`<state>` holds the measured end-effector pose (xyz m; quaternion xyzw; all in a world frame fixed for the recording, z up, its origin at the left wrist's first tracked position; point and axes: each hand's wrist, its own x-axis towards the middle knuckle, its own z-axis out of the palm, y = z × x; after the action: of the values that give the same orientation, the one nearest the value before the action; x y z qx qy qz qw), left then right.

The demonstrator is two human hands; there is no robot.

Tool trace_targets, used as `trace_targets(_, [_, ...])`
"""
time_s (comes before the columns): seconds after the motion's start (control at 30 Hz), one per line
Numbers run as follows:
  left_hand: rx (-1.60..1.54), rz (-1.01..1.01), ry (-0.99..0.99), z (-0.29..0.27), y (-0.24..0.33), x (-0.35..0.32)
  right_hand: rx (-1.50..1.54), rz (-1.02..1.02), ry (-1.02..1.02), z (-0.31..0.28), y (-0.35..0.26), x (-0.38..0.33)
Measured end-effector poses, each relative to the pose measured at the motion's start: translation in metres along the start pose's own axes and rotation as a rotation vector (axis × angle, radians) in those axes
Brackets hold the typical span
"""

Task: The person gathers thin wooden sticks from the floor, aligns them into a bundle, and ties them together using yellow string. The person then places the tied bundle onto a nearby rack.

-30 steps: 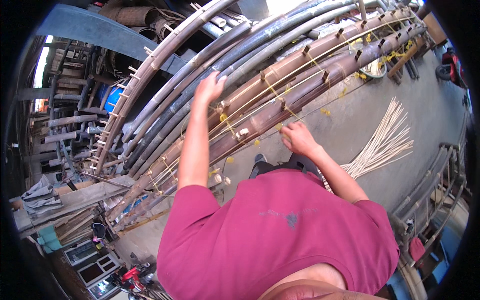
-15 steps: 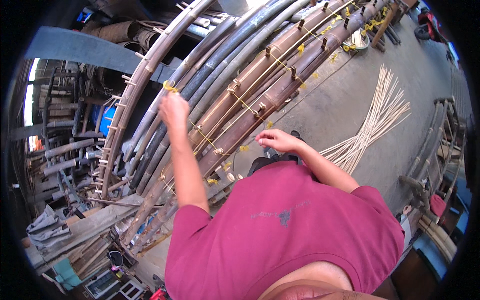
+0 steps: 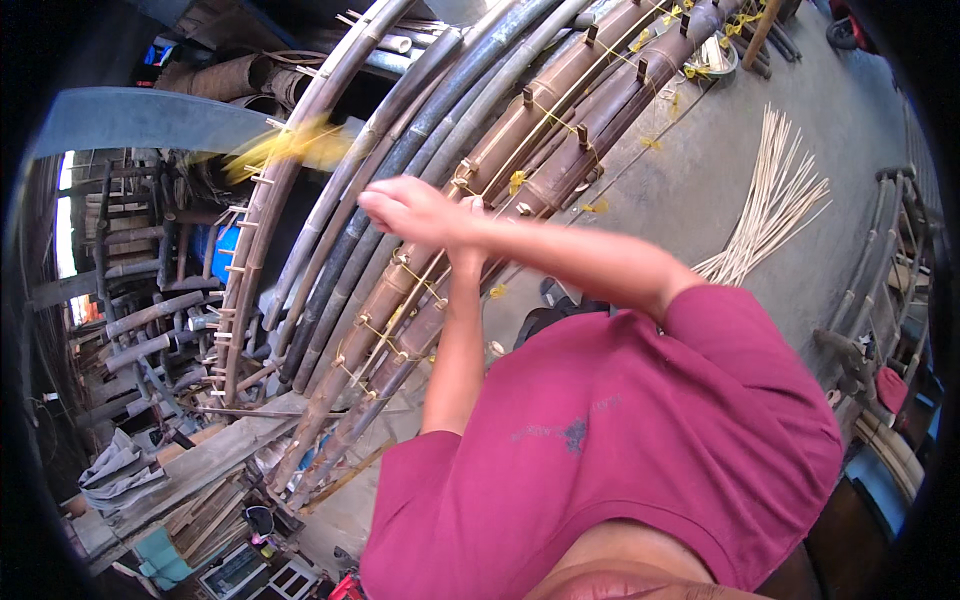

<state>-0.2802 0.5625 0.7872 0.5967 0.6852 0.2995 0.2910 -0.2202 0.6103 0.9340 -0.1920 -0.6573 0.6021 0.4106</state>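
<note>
My right hand (image 3: 412, 208) reaches across to the left over the bamboo poles, its fingers curled closed. What it grips, if anything, I cannot make out. Behind my right forearm is my left hand (image 3: 472, 205), mostly covered, at the brown bamboo pole (image 3: 500, 150) with short wooden pegs. A bundle of yellow string (image 3: 295, 145) hangs blurred in the air beyond my right hand; whether a strand joins it to a hand does not show. Thin yellow string runs between pegs on this pole and the darker bamboo pole (image 3: 610, 120) beside it, with small yellow bundles dangling along it.
Dark bamboo poles (image 3: 400, 150) lie side by side to the left, and a curved pegged pole (image 3: 285, 175) stands beyond them. A pile of thin sticks (image 3: 765, 210) lies on the concrete floor at right. A bamboo frame (image 3: 870, 290) stands at the far right.
My right hand has swung left across my left forearm. My left hand has come back right to the pegged pole. The yellow string bundle, earlier at my left hand, is now farther left in the air.
</note>
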Motion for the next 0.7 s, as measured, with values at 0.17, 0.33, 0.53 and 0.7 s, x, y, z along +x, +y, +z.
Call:
trace_targets(0.17, [0.157,-0.071,-0.006,-0.016,0.03,-0.002,-1.327,0.201,-0.372,-0.069,0.075,0.034])
trace_targets(0.33, [0.152,-0.094,0.011,-0.023,0.026,-0.008,0.332,0.315,-0.315,-0.072,0.022,0.029])
trace_targets(0.53, [0.187,-0.196,0.064,-0.009,0.021,0.006,-0.788,0.02,-0.613,-0.088,0.097,-0.174])
trace_targets(0.7, [-0.21,0.075,0.251,-0.023,0.043,0.03,-0.622,0.062,-0.54,-0.063,0.08,-0.173])
